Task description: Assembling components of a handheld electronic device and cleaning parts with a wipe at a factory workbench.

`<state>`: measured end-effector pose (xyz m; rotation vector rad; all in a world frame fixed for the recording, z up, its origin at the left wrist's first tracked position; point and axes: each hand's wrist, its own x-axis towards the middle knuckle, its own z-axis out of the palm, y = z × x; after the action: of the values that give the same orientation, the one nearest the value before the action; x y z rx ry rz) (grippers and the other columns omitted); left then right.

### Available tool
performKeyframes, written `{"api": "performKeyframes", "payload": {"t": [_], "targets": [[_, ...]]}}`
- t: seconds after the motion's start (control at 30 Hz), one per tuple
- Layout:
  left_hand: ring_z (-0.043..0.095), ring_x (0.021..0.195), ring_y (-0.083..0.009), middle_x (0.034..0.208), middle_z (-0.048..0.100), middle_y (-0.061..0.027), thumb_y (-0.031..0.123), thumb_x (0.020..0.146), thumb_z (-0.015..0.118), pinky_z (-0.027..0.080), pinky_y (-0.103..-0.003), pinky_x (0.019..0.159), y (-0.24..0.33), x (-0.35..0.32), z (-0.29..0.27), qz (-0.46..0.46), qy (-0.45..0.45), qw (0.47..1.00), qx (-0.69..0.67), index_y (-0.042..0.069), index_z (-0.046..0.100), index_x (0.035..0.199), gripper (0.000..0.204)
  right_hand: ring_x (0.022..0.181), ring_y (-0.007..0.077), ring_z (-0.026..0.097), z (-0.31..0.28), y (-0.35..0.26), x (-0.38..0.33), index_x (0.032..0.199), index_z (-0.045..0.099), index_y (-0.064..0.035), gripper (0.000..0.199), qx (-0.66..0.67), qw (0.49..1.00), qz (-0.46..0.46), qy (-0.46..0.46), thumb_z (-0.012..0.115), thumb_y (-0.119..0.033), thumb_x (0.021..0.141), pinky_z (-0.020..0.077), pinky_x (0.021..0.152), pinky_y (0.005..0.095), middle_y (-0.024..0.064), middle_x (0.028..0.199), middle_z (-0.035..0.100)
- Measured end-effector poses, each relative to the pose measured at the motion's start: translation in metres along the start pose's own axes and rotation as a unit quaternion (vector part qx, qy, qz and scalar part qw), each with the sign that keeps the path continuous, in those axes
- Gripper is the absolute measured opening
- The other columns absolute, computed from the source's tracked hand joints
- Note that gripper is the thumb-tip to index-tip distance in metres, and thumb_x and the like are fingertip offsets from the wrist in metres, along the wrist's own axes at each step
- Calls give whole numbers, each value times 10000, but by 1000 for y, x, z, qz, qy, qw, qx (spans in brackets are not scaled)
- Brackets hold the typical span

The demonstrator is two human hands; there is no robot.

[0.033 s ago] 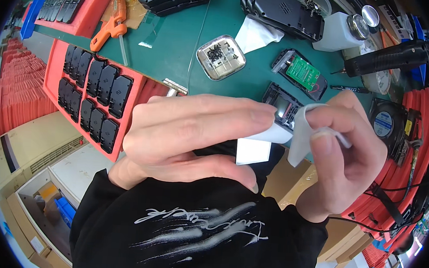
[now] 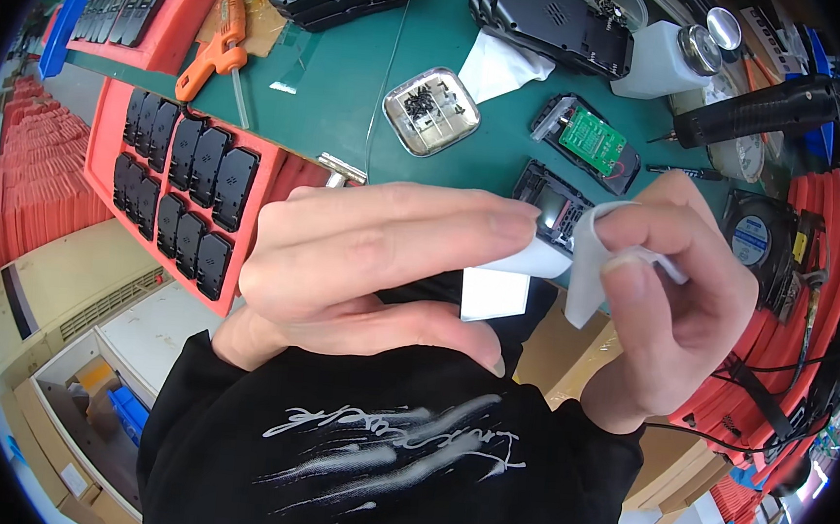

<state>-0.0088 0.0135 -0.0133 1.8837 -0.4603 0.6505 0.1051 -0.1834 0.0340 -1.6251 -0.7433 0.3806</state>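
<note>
White film or backing paper [image 2: 576, 263] is stretched between both hands, close under the camera and near the person's chest. The left hand [image 2: 371, 268] lies flat across a small dark device [image 2: 491, 296], fingers extended over its top and thumb pressed below, clamping it so the white rectangle on its face stays steady. The right hand [image 2: 666, 299] pinches the loose end of the film between thumb and forefinger, the other fingers curled in; the strip bends upward from the device, which looks like a peel being drawn off at an angle while the other hand braces against the pull.

Beyond the hands lies the green work mat [image 2: 354, 92]. At the left, a red tray [image 2: 258, 212] holds rows of black housings [image 2: 193, 163], lined up within easy reach. A square metal dish of screws [image 2: 431, 110] sits mid-mat, an orange glue gun [image 2: 216, 43] farther left, an opened unit with a green circuit board [image 2: 592, 138] to the right, and a white pump bottle [image 2: 668, 55] at the far right.

Against the other picture, taken at the same instant, nothing differs: both hands, the film and everything on the mat match it exactly.
</note>
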Motion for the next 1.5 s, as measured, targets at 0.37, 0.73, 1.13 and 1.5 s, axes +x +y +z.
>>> {"api": "performKeyframes", "payload": {"t": [0.37, 0.73, 1.13, 1.5], "targets": [[738, 876, -291, 1073, 709, -237, 177, 672, 900, 619, -322, 735, 11, 4, 6, -40, 33, 999, -18, -100, 653, 1145, 601, 690, 136, 490, 2, 0, 6, 812, 677, 44, 149, -2, 999, -3, -54, 728, -73, 734, 335, 620, 251, 84, 769, 600], [727, 937, -313, 1061, 677, -313, 91, 739, 874, 599, -355, 792, 19, -1, 19, -188, 112, 957, -189, -156, 484, 1260, 696, 697, 121, 474, 9, 7, 6, 777, 652, 39, 109, 59, 997, 47, -35, 709, -53, 765, 316, 625, 257, 60, 749, 585], [681, 1056, -396, 1116, 634, -353, -52, 815, 631, 553, -470, 949, 36, 4, 8, -402, 93, 813, -411, -187, 462, 1191, 434, 701, 101, 460, 13, 11, 4, 771, 633, 19, 119, 116, 981, 155, -18, 698, -77, 795, 302, 633, 247, 39, 761, 567], [673, 1028, -454, 1110, 595, -422, -20, 825, 658, 581, -504, 893, 39, 13, 9, -333, 97, 820, -456, -285, 383, 1257, 577, 674, 103, 428, 11, -6, 3, 724, 597, 14, 177, 114, 984, 138, 6, 689, -122, 789, 283, 619, 251, 37, 727, 529]]}}
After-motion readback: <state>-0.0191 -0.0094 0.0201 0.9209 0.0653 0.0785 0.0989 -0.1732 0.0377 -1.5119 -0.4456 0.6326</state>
